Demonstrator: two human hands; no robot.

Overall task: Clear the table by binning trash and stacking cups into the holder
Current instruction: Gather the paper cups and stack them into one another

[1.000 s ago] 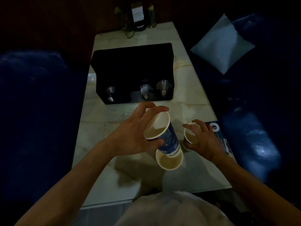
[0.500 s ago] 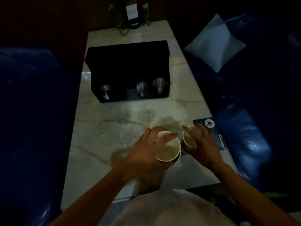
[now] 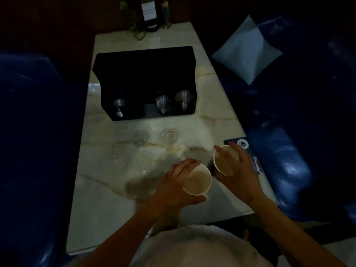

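Dim booth, marble bench point(image 3: 107, 205); left hand point(image 3: 176, 186) wrapped around a paper cup point(image 3: 197, 180), upright at the near edge; right hand point(image 3: 238, 170) curled around a second cup point(image 3: 224, 160), tilted, just beside the first; four clear lids point(image 3: 169, 136) scattered mid-bench; black holder point(image 3: 144, 74) behind them, clear cups point(image 3: 184, 100) poking from its front; blue card point(image 3: 243, 144) under the right hand.

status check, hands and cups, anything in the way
Left hand grips nested paper cups. Right hand grips single paper cup. Black cup holder beyond; clear plastic cups stand between.
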